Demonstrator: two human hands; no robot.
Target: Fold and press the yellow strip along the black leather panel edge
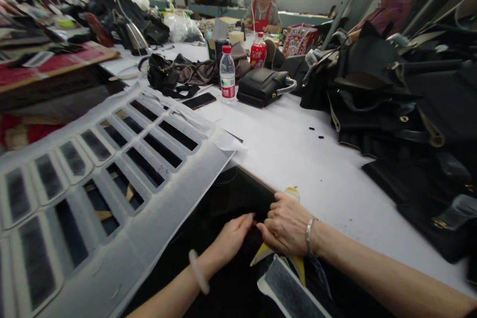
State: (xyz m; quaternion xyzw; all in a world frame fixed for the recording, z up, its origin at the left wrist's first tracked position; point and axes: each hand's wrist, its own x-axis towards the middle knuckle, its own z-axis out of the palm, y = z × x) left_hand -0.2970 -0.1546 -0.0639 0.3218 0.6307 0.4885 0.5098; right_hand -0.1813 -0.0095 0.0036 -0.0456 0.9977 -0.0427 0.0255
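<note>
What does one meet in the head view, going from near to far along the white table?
Right hand → phone → water bottle → red bottle → seated person in red apron.

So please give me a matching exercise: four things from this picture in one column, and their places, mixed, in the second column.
Things:
1. clear plastic water bottle with red cap
2. white sheet with rectangular cut-outs
3. heap of black leather bags
4. silver bangle

Places:
A. right wrist
B. left side of the white table
C. right side of the table
D. upright mid-table, beside a dark phone

Pairs: 1-D, 2-B, 3-C, 4-A
</note>
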